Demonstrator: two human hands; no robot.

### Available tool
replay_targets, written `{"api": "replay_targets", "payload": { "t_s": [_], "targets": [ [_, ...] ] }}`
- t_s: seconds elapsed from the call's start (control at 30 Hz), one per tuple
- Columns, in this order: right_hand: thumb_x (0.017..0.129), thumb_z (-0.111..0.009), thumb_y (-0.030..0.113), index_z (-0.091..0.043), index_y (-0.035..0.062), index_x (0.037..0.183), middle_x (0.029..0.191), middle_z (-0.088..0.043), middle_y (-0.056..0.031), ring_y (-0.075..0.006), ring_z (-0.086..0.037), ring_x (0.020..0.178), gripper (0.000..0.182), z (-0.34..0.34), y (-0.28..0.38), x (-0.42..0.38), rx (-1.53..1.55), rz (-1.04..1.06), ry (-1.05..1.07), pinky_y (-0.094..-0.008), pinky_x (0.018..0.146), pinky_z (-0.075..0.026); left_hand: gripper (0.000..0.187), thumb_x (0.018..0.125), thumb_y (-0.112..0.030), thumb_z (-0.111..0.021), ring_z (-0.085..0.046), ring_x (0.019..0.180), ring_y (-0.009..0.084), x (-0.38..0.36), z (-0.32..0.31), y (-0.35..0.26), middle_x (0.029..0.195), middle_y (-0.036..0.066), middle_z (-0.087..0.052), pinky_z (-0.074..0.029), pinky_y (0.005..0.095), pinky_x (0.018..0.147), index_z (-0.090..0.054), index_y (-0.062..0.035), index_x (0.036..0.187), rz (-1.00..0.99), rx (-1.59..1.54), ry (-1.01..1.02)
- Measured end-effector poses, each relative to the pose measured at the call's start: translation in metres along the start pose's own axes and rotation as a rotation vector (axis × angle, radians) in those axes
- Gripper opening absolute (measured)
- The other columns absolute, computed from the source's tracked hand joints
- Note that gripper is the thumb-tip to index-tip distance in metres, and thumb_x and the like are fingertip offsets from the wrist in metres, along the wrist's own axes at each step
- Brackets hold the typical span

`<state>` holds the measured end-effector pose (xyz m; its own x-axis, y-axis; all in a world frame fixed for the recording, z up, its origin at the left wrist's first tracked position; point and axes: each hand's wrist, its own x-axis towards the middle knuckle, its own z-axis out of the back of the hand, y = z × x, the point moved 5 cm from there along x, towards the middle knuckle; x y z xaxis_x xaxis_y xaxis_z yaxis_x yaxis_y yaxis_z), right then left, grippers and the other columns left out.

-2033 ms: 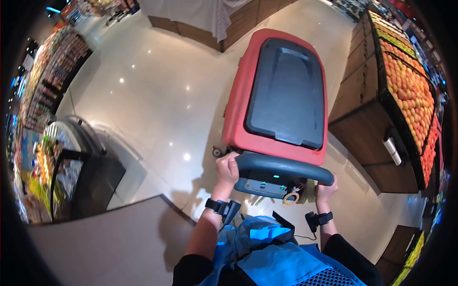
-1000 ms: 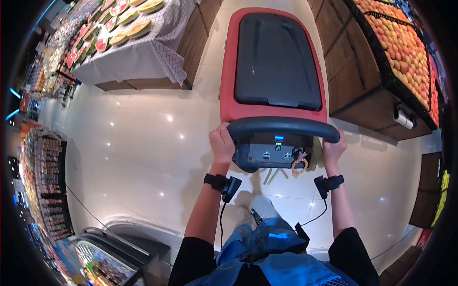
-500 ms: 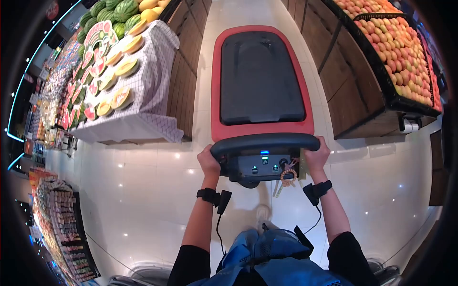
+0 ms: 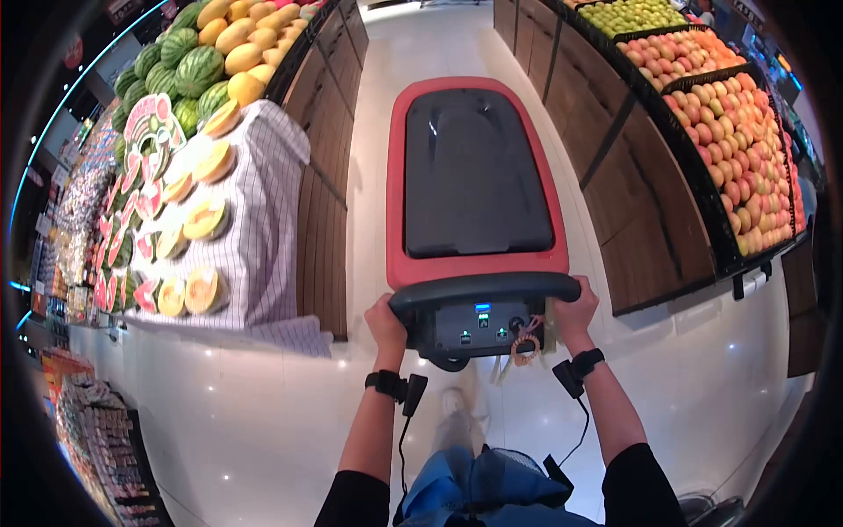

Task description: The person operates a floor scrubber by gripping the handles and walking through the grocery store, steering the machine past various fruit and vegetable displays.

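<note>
Glossy floor [image 4: 263, 413] between fruit stands [image 4: 654, 211]. Red machine [image 4: 479, 176] between them, handle [image 4: 485, 287] gripped near ends by left hand [image 4: 386, 324] and right hand [image 4: 576, 307]. Uneven push could swing machine sideways, scraping stands or catching cloth [image 4: 265, 193].

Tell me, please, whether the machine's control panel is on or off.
On: the control panel shows a lit blue display and small green lights.

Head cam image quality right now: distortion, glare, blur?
Head view: fisheye warp, dark corners, left shelf bowed; head view: lamp reflections dot the floor, faint glare streak on the lid; head view: handle, left hand and right hand look reasonably sharp, panel icons too small to read.
</note>
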<state>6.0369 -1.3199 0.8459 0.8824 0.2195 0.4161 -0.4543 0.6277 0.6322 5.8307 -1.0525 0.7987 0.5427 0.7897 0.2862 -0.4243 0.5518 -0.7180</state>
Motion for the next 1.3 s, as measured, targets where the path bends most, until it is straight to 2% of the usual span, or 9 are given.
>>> {"api": "replay_targets", "payload": {
  "t_s": [0.1,0.2,0.53,0.7,0.73,0.8,1.03,1.23,1.3],
  "targets": [
    [0.055,-0.069,0.006,-0.054,0.0063,0.075,0.064,-0.058,-0.0131,-0.0319,-0.059,0.062,0.025,-0.029,-0.004,0.031,-0.033,0.045,-0.045,-0.0348,0.057,-0.048,0.036,0.079,-0.017,-0.031,-0.059,0.057,0.0287,0.039,-0.028,0.011,0.060,0.017,-0.058,-0.045,0.0349,0.055,-0.062,0.0019,0.073,0.119,-0.150,0.036],
    [0.054,-0.069,0.007,-0.054,0.0065,0.075,0.063,-0.058,-0.0134,-0.0319,-0.059,0.062,0.025,-0.062,-0.004,0.065,-0.013,0.013,-0.039,-0.0351,0.057,-0.048,0.033,0.078,-0.015,-0.035,-0.059,0.055,0.0267,0.080,-0.055,0.028,0.058,0.016,-0.058,-0.045,0.0327,0.054,-0.061,0.0025,0.072,0.197,-0.261,0.023],
    [0.053,-0.071,0.012,-0.054,0.0069,0.074,0.061,-0.057,-0.0128,-0.0322,-0.058,0.059,0.027,-0.149,-0.017,0.186,-0.058,0.063,-0.037,-0.0359,0.054,-0.047,0.027,0.076,-0.011,-0.039,-0.057,0.050,0.0159,0.208,-0.117,0.011,0.055,0.010,-0.059,-0.044,0.0267,0.047,-0.060,0.0027,0.067,0.157,-0.175,0.027],
    [0.052,-0.070,0.011,-0.054,0.0071,0.074,0.063,-0.057,-0.0122,-0.0315,-0.058,0.060,0.028,-0.192,-0.029,0.253,-0.037,0.081,-0.030,-0.0353,0.055,-0.047,0.033,0.077,-0.017,-0.034,-0.050,0.053,0.0123,0.266,-0.167,0.018,0.055,0.008,-0.053,-0.038,0.0269,0.048,-0.056,0.0066,0.069,0.355,-0.447,0.033],
    [0.051,-0.070,0.011,-0.054,0.0071,0.074,0.063,-0.057,-0.0120,-0.0312,-0.058,0.060,0.029,-0.200,-0.030,0.265,-0.028,0.084,-0.012,-0.0351,0.055,-0.047,0.033,0.077,-0.017,-0.034,-0.050,0.053,0.0123,0.275,-0.173,0.018,0.055,0.008,-0.053,-0.038,0.0269,0.048,-0.056,0.0066,0.069,0.360,-0.437,0.038],
    [0.051,-0.070,0.011,-0.054,0.0070,0.075,0.064,-0.057,-0.0119,-0.0309,-0.058,0.060,0.029,-0.218,-0.034,0.299,-0.009,0.101,-0.012,-0.0348,0.055,-0.047,0.034,0.077,-0.017,-0.032,-0.049,0.053,0.0111,0.311,-0.188,0.006,0.054,0.006,-0.052,-0.037,0.0251,0.048,-0.056,0.0061,0.068,0.159,-0.085,0.019],
    [0.052,-0.069,0.010,-0.054,0.0064,0.076,0.065,-0.057,-0.0124,-0.0307,-0.058,0.062,0.029,-0.281,-0.049,0.376,0.031,0.057,0.016,-0.0354,0.057,-0.047,0.033,0.077,-0.016,-0.033,-0.048,0.053,0.0104,0.392,-0.242,0.017,0.054,0.004,-0.052,-0.037,0.0255,0.048,-0.056,0.0057,0.067,0.280,-0.345,0.038],
    [0.053,-0.069,0.010,-0.054,0.0060,0.076,0.065,-0.057,-0.0131,-0.0317,-0.058,0.061,0.028,-0.336,-0.043,0.438,0.015,0.077,0.010,-0.0361,0.057,-0.047,0.030,0.077,-0.013,-0.036,-0.050,0.054,0.0109,0.469,-0.280,0.036,0.056,0.006,-0.054,-0.038,0.0261,0.049,-0.057,0.0061,0.069,0.098,-0.072,0.028],
    [0.053,-0.070,0.011,-0.054,0.0061,0.077,0.064,-0.057,-0.0134,-0.0322,-0.058,0.061,0.029,-0.359,-0.044,0.460,-0.001,0.067,-0.006,-0.0366,0.056,-0.047,0.014,0.068,-0.005,-0.048,-0.059,0.054,0.0211,0.498,-0.295,0.051,0.055,0.015,-0.056,-0.043,0.0308,0.050,-0.058,0.0040,0.067,0.191,-0.216,0.004]
  ]
}}
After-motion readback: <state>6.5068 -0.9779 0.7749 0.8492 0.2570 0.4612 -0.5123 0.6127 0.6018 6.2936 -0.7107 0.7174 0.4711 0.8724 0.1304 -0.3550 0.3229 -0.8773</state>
